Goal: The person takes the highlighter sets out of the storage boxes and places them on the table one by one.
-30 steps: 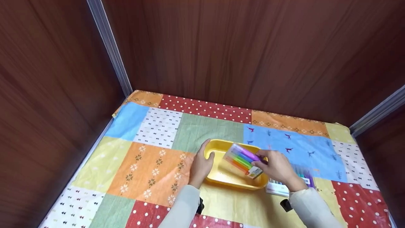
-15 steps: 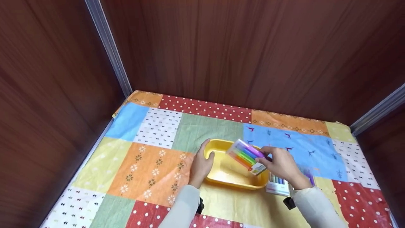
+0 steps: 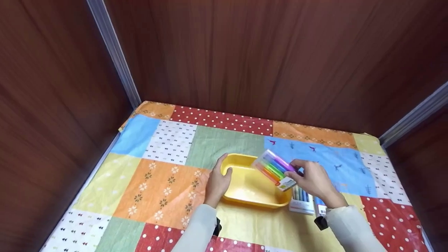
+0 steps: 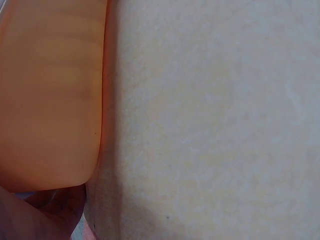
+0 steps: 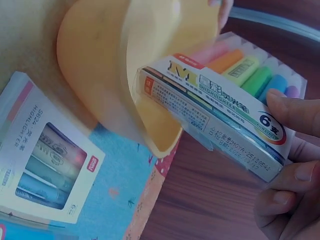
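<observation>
My right hand (image 3: 315, 179) pinches a clear pack of highlighters (image 3: 273, 169) by one end, thumb on top. The pack is tilted over the right part of a yellow plastic basin (image 3: 241, 185). In the right wrist view, its white printed label and a row of coloured highlighters (image 5: 257, 80) are visible. My left hand (image 3: 218, 180) grips the basin's left end, thumb inside the rim and fingers outside. In the left wrist view, the basin's outer wall (image 4: 55, 100) looks orange and only part of the hand shows.
A white windowed box of highlighters (image 3: 301, 204) lies just right of the basin. Beside it is a blue pack (image 3: 320, 206), partly hidden by my right wrist. Patchwork cloth (image 3: 164, 192) covers the table, with brown wood-look panels (image 3: 224, 63) around it.
My right hand has moved the highlighter pack up and rightward relative to the basin. The left hand keeps its hold on the basin. The head view has shifted slightly.
</observation>
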Available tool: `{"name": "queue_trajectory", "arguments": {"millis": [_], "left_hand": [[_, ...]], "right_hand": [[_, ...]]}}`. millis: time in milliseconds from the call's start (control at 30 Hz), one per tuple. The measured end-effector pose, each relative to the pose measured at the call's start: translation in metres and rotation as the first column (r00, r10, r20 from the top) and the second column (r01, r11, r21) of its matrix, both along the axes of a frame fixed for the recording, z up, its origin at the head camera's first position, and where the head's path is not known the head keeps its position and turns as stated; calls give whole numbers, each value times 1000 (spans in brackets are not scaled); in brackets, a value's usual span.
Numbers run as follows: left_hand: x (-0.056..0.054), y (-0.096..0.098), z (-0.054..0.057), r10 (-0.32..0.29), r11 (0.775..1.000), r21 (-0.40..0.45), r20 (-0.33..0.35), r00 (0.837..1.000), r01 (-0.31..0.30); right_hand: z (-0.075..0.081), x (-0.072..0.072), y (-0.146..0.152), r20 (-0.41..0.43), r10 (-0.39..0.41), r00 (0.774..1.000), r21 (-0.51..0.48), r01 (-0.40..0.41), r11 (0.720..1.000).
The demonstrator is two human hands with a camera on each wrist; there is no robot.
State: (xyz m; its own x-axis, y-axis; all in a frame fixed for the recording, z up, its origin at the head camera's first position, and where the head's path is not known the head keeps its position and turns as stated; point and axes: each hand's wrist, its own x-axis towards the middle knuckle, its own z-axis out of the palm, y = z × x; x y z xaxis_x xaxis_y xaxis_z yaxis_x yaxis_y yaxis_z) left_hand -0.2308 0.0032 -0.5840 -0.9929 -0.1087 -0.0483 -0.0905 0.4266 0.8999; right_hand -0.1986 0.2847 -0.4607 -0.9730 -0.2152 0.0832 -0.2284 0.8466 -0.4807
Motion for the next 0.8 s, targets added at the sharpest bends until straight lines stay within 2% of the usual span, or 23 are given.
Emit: {"name": "queue_trajectory", "arguments": {"millis": [333, 567, 800], "left_hand": [[-1, -1, -1, -11, 999, 34, -10, 1000, 12], [-2, -2, 0, -10, 999, 33, -16, 1000, 10], [0, -2, 0, -25, 999, 39, 14, 1000, 25]], "right_hand": [[7, 3, 14, -20, -58, 998, -9, 58, 998], [13, 6, 23, 30, -105, 994, -4, 105, 994], [9, 10, 41, -6, -132, 991, 10, 132, 991]]}}
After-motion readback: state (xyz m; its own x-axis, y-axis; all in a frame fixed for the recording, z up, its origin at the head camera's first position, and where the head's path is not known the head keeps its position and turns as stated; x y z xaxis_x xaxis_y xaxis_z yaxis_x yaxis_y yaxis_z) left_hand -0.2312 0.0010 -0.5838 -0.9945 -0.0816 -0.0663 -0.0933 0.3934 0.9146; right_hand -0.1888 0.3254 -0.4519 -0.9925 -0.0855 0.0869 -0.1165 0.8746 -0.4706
